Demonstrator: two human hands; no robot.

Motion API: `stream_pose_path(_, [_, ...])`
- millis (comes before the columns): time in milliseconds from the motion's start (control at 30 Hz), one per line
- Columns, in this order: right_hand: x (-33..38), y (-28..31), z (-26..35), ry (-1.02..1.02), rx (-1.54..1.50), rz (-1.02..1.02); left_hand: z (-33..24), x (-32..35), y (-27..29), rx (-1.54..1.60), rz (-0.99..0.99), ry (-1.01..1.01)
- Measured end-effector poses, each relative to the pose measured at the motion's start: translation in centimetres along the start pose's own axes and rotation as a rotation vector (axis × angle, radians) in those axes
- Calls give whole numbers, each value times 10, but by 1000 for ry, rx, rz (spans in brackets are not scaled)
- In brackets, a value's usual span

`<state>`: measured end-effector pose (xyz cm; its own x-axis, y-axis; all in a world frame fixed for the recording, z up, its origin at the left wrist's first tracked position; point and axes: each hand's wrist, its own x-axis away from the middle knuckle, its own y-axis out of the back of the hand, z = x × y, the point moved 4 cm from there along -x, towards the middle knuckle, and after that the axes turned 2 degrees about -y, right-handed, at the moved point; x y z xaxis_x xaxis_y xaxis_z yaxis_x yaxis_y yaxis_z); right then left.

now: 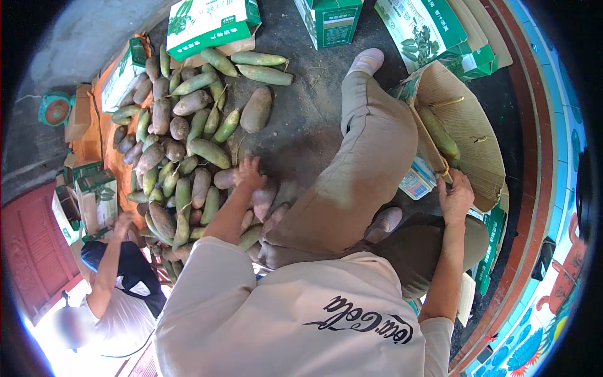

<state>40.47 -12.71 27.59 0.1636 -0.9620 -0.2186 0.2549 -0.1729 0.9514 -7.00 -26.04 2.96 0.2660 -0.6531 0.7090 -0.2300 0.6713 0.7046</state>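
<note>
My left hand (250,174) reaches over the near side of a big pile of roots. Its fingers are spread, right beside a brownish root (225,179), and I see nothing held in it. The pile mixes long green radishes (210,152) with brownish-purple roots (257,110) that look dusty. On the right, my right hand (456,195) is closed on the near edge of an open cardboard box (483,166), which is tilted with its inside toward me. One green radish (440,133) lies inside that box. My fingers partly hide the box's edge.
Green-and-white cartons (213,28) stand behind the pile; a second carton (330,24) and flattened ones (433,31) lie farther right. My bent leg (352,169) separates pile and box. A blue-and-white packet (417,181) is by the box. Another person (122,295) works at lower left.
</note>
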Motion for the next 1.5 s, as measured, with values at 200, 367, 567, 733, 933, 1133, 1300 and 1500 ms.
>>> stream_pose_path(200, [1, -1, 0, -39, 47, 32, 34, -10, -20, -255, 87, -69])
stream_pose_path(367, [-1, -2, 0, -55, 35, 79, 35, -20, -29, -353, 144, -79])
stream_pose_path(567, [1, -3, -1, -75, 18, 89, 45, -16, -68, -664, 76, -237])
stream_pose_path(733, [1, -2, -3, -84, 28, 88, 47, 10, -72, -651, 177, -291])
stream_pose_path(933, [2, -2, -1, -71, 19, 83, 43, 23, -66, -767, 75, -322])
stream_pose_path(1133, [3, -4, -1, -83, 28, 86, 38, 22, -51, -837, 477, -346])
stream_pose_path(1300, [3, -1, 0, -115, 51, 99, 50, 14, -65, -872, 266, -403])
stream_pose_path(1500, [3, -4, -1, -146, 53, 137, 70, 16, -75, -851, 172, -434])
